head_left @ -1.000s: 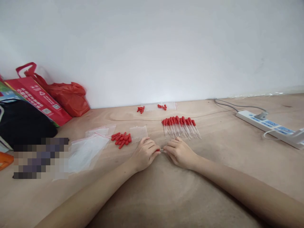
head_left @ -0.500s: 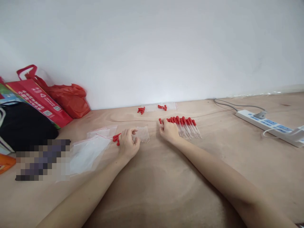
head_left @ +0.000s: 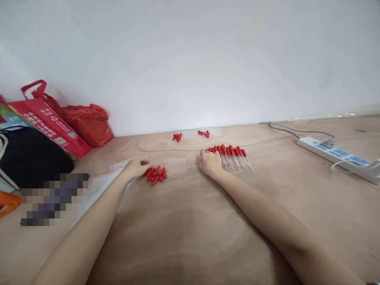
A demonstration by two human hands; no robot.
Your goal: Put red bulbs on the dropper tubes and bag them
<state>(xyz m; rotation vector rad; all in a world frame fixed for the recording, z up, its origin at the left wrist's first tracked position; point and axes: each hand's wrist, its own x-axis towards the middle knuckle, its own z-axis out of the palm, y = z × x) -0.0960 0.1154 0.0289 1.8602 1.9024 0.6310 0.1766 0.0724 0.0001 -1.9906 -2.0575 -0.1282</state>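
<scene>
We record, on a pale brown wood-grained tabletop (head_left: pixel 190 221), the following. One left hand (head_left: pixel 137 168), palm down at the left edge of a loose pile of glossy red rubber bulbs (head_left: pixel 156 176); its fingers are bent and slightly parted over the nearest bulbs, and we cannot tell whether any is gripped. One row of slim clear tubes (head_left: pixel 176 168), laid side by side just right of the pile. One right hand (head_left: pixel 210 163), lowered over the left end of a row of red-capped clear droppers (head_left: pixel 233 154), bulbs toward the wall and thin tips toward us; its fingers are curled under, and we cannot see how far they are closed or what they hold. Towards the wall, two small clusters of red pieces, a left one (head_left: pixel 177 137) and a right one (head_left: pixel 203 133), the latter on clear plastic film (head_left: pixel 214 131). Flat transparent zip bags (head_left: pixel 102 182), partly beneath the left forearm. At far left, a crumpled red plastic bag (head_left: pixel 93 124) and a black cloth bag (head_left: pixel 32 158). At right, one white power strip (head_left: pixel 346 159), with plugs seated.
</scene>
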